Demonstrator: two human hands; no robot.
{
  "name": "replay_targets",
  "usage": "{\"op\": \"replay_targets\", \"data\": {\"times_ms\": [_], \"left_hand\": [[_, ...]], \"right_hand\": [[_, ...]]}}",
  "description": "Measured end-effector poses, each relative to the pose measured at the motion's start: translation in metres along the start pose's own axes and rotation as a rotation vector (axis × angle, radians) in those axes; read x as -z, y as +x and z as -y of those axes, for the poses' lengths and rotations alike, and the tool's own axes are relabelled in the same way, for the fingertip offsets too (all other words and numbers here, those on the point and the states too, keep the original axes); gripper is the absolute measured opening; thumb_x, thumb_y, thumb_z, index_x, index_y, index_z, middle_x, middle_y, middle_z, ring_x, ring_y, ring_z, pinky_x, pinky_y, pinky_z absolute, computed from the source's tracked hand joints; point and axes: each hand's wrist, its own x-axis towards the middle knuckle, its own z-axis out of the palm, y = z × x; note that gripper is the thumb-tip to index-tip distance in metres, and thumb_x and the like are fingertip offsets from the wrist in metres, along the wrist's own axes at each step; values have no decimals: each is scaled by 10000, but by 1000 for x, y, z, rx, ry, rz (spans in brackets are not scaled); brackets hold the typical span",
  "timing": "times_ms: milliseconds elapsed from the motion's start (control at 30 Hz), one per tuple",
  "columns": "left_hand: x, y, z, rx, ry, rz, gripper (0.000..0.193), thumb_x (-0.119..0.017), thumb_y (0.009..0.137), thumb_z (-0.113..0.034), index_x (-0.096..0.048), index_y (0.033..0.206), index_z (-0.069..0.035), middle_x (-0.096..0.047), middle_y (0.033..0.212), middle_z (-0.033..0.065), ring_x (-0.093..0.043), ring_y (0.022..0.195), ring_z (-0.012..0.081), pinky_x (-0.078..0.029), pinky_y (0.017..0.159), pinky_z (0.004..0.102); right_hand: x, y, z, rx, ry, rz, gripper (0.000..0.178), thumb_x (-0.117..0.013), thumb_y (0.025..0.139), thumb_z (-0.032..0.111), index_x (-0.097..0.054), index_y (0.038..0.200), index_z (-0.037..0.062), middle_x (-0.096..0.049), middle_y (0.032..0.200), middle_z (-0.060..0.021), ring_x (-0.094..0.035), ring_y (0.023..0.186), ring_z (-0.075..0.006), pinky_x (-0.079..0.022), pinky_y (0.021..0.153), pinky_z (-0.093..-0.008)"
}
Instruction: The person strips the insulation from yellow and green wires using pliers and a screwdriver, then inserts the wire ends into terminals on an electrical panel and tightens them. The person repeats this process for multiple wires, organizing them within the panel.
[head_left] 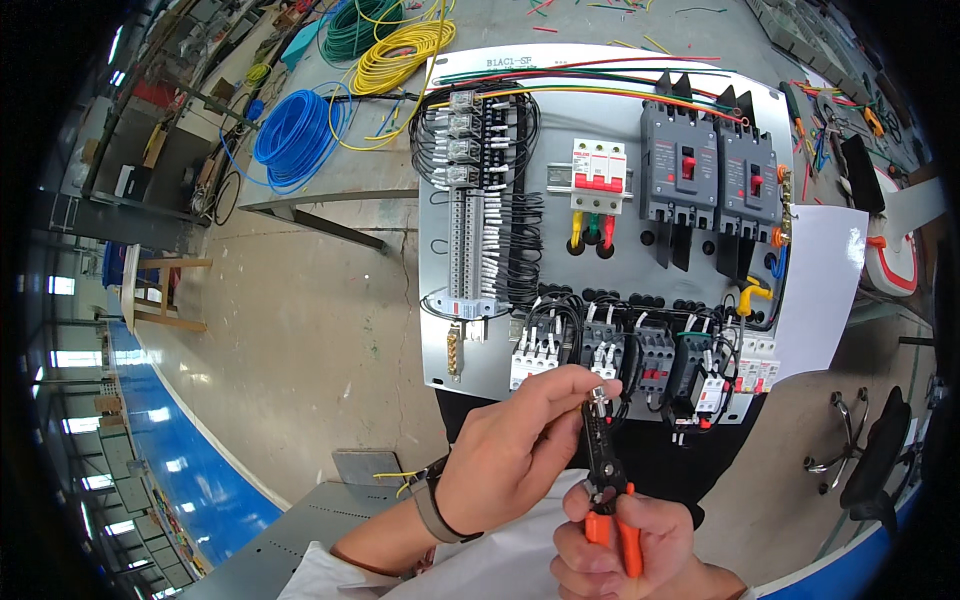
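Observation:
Orange-handled wire strippers (605,470) with a dark head point away from me, and my right hand (635,550) is wrapped round their handles. My left hand (515,440), a band on its wrist, pinches at the tip of the tool. A small silvery piece shows at that tip; what the fingers hold is too small to make out. Just beyond both hands lies the lower edge of a grey mounting panel (590,255). White and grey contactors (655,360) with black wires and white sleeves line this edge.
The panel also carries a terminal strip (465,245), a red-and-white breaker (600,175) and two large grey breakers (680,165). Coils of blue wire (295,140) and yellow wire (405,60) lie on the far-left table. A white sheet (825,285) sticks out on the right. An office chair (875,460) stands beyond.

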Motion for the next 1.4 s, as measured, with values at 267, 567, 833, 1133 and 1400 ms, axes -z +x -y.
{"op": "replay_targets", "data": {"times_ms": [267, 567, 833, 1133, 1400], "left_hand": [[-1, -1, 4, 35, -100, -8, 363, -397, 1035, 131, -439, 1378, 20, -699, 1304, 180, -697, 1083, 148, -565, 862, 254], [2, 4, 5, -137, 121, -38, 361, -435, 1010, 133, -455, 1356, 30, -740, 1210, 184, -728, 1068, 199, -561, 868, 270], [5, 4, 11, -191, 115, 0, 377, -404, 1024, 125, -404, 1390, 37, -682, 1224, 245, -698, 1123, 255, -555, 935, 323], [12, 7, 8, -130, 58, -50, 334, -482, 1028, 81, -469, 1359, 36, -684, 1116, 171, -699, 974, 214, -552, 879, 321], [13, 7, 6, -182, 18, -69, 313, -607, 985, 57, -587, 1296, 25, -713, 1086, 155, -735, 868, 224, -574, 766, 309]], "right_hand": [[-4, -1, 8, -44, 12, -1, 515, -387, 1109, 438, -458, 1465, 73, -512, 950, -106, -490, 745, -216, -418, 660, -365], [-9, 1, 11, -50, -35, -58, 552, -375, 1110, 480, -432, 1384, 4, -499, 902, -110, -470, 690, -202, -397, 591, -332], [-9, -1, 18, -105, -51, -85, 560, -405, 1102, 478, -434, 1371, -12, -497, 889, -107, -470, 675, -192, -384, 566, -322], [-11, 3, 39, -158, -46, -20, 603, -414, 1090, 510, -445, 1382, -16, -503, 868, -107, -473, 657, -186, -407, 566, -324], [-3, -1, 36, -166, -107, -16, 627, -415, 1088, 513, -443, 1375, -43, -529, 867, -129, -501, 645, -203, -427, 560, -345]]}}
